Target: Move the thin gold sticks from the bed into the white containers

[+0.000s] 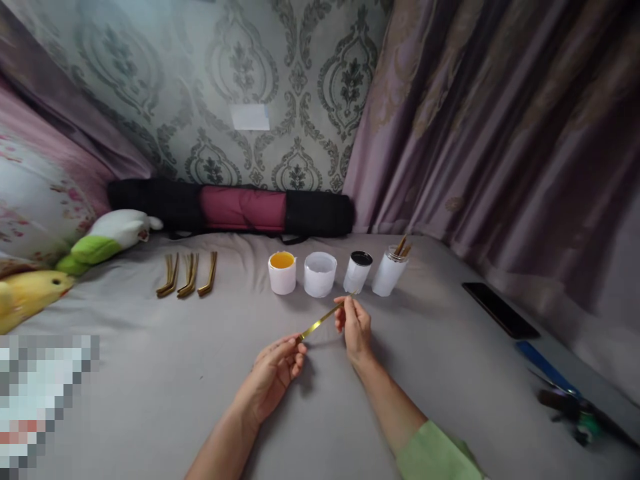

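Left hand (275, 369) and right hand (357, 328) pinch the strip (318, 325) aslant above the sheet (165, 380), near the pots (320, 279). Handling it seems the step; the next move wants a steady grip.

Soft, dim light leaves a faint shadow on the gray sheet (200, 413) and a glint on the gold strip (317, 325), with the right curtain (500, 153) dark, the near-right tools (547, 368) blurred and stretched, and coarse pixelation at near left.
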Tool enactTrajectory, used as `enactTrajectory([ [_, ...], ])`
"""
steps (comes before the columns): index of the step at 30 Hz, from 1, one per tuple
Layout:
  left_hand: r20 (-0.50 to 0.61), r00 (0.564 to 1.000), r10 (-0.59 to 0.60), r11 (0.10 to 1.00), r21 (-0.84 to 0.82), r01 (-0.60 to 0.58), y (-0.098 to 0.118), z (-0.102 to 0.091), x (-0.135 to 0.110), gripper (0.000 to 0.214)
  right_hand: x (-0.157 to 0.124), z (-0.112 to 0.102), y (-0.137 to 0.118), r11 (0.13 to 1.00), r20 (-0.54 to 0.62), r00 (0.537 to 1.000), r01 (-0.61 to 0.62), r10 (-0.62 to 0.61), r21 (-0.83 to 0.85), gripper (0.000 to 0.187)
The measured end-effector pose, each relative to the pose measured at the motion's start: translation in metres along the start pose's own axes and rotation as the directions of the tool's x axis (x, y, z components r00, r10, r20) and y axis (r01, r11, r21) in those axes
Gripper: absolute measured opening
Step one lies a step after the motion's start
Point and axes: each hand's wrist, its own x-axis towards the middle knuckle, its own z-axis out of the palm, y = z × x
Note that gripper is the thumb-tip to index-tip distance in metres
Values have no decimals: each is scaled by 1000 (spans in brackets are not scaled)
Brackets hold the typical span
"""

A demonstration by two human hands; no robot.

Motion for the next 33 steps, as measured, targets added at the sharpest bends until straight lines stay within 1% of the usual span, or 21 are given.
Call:
enactTrajectory([
  [6, -45, 999, -19, 1000, 4, 19, 1, 2, -3, 21, 8, -7, -2, 997, -89, 996, 22, -15, 77, 34],
  [12, -50, 999, -12, 1000, -8, 12, 1, 2, -1, 20, 12, -12, -4, 995, -136, 991, 22, -9, 96, 31],
  [19, -70, 998, -6, 999, -45, 3, 1, 1, -1, 18, 15, -19, -4, 993, -186, 983, 27, -5, 116, 32],
  [25, -71, 997, 8, 999, -36, -11, -1, 1, 0, 17, 14, -20, -7, 991, -162, 986, 55, -34, 126, 34],
  [29, -65, 998, 21, 999, -36, -24, -1, 1, 0, 17, 12, -20, -14, 988, -117, 991, 83, -67, 133, 37],
  [33, -79, 997, 21, 999, -27, -24, -1, 1, -2, 18, 7, -25, -20, 990, -72, 994, 84, -76, 110, 34],
])
